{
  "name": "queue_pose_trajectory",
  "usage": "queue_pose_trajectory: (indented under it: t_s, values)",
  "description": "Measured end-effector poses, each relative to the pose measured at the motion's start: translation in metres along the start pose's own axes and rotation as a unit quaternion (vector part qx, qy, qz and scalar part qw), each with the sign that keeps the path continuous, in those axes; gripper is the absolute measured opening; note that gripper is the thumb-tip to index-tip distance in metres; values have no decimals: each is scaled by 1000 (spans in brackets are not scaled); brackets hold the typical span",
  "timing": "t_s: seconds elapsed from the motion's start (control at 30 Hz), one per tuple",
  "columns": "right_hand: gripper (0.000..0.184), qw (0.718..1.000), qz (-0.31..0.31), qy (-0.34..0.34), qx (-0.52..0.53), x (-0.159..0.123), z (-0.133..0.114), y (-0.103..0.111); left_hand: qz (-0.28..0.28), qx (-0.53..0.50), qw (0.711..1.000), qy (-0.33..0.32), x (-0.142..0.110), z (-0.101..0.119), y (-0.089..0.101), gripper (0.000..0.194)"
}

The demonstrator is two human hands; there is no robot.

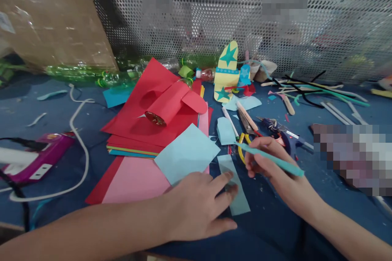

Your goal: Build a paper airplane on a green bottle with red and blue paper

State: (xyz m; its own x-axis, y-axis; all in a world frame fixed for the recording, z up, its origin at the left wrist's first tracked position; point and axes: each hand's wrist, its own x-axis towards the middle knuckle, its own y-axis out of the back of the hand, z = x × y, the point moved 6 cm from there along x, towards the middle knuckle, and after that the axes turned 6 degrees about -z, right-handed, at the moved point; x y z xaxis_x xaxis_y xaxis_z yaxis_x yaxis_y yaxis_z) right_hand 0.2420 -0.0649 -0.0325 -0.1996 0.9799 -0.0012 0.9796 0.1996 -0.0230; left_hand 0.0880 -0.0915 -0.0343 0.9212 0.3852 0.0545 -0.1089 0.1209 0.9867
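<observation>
My left hand [199,206] lies low over the table, fingers spread. Its fingertips rest at a light blue paper strip [240,202]. Between the fingers of my right hand [269,159] is a slim teal pen-like stick [280,162], its narrow end pointing left; its exact kind is unclear. Just beyond that end lies a small light blue paper piece with a rounded top [226,130]. Yellow-handled scissors [241,151] sit partly behind my right fingers. A light blue paper square [186,153] lies beyond my left hand, over pink paper [137,181].
A red paper-covered tube with fins [168,104] rests on stacked red sheets [147,85]. Behind stands a yellow rocket shape with teal stars [227,77]. A blue glue gun [283,134] lies at right. A white cord [73,122] loops by a purple power strip [45,157]. Plastic bottles [76,73] line the back.
</observation>
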Motion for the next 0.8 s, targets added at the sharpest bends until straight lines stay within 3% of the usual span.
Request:
queue_pose_trajectory:
  t_s: [0.13, 0.27, 0.4, 0.5, 0.8]
  values:
    - [13, 992, -56, -4, -113, -10, 0, -10, -25, -7, 999, -31, -4, 11, -3, 59]
    - [12, 977, -33, 24, -209, -16, -1, -8, -41, -13, 998, -56, -6, 15, -4, 60]
    - [26, 981, 22, 4, -195, -7, 3, 0, -78, -4, 996, -52, -5, 14, -6, 53]
    - [27, 979, 36, -7, -199, -1, 5, 1, -76, -8, 996, -54, -5, 14, -6, 51]
    - [26, 978, 11, -13, -208, -2, 9, -1, -70, -14, 996, -44, -7, 13, -11, 49]
